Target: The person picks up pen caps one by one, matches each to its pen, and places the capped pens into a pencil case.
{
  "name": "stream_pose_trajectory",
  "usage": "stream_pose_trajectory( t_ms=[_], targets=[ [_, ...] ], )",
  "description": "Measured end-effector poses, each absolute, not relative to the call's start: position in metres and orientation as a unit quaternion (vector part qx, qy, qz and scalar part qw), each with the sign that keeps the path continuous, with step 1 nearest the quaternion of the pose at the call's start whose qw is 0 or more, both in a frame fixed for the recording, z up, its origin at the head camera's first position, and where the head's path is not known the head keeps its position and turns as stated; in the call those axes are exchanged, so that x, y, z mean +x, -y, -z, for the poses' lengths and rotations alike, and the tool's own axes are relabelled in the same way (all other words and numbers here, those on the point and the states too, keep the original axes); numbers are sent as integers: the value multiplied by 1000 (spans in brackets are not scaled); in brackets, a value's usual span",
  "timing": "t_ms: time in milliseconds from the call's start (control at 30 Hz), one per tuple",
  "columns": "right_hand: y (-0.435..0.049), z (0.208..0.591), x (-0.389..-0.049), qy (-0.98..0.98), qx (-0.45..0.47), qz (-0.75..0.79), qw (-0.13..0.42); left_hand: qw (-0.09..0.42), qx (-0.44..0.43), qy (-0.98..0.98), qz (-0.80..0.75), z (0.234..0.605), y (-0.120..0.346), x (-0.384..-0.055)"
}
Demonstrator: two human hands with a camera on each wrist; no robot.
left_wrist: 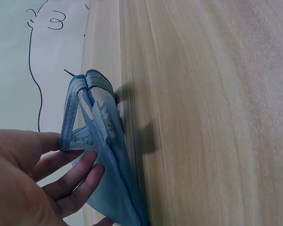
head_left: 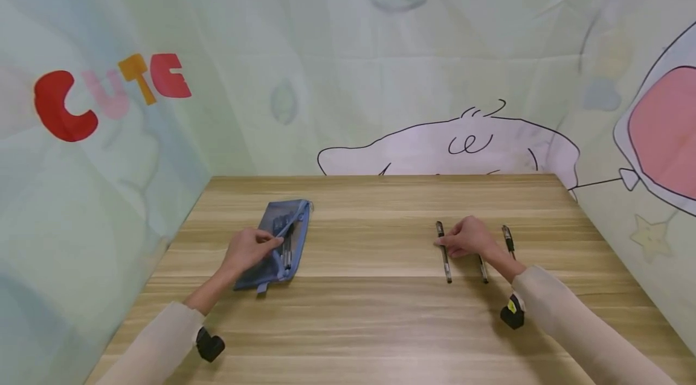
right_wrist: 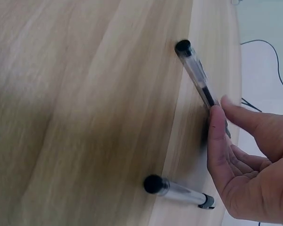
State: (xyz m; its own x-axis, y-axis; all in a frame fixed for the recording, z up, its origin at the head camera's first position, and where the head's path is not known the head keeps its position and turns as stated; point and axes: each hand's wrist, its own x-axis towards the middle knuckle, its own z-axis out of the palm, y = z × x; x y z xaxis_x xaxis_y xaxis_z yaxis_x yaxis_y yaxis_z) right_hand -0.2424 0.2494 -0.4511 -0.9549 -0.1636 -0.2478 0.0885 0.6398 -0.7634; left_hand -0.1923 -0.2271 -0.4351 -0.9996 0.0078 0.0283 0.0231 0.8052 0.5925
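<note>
On the left side of the table lies a blue zip pencil pouch (head_left: 250,276) with see-through sides and several pens inside. My left hand (head_left: 254,250) pinches the edge of its opening and holds it apart; in the left wrist view the lifted blue edge (left_wrist: 68,117) sits between thumb and fingers. Over on the right, my right hand (head_left: 469,236) pinches a clear-barrelled black gel pen (head_left: 446,264) between thumb and fingers. A second pen (head_left: 483,270) lies partly hidden under that hand, and a third pen (head_left: 508,239) lies to its right, partly behind the wrist.
The wooden table (head_left: 370,324) meets a patterned fabric backdrop (head_left: 348,101) at its back and sides. Black wrist cameras hang at the left cuff (head_left: 209,346) and the right cuff (head_left: 512,314).
</note>
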Motion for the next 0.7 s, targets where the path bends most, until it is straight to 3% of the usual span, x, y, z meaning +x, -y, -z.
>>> stream_pose_trajectory(
  t_ms=[467, 700],
  targets=[
    [-243, 455, -240, -838, 9, 523, 152, 17, -8, 948, 317, 436, 226, -192],
    [-215, 459, -251, -789, 38, 588, 172, 11, -13, 948, 318, 435, 227, -191]
  ],
)
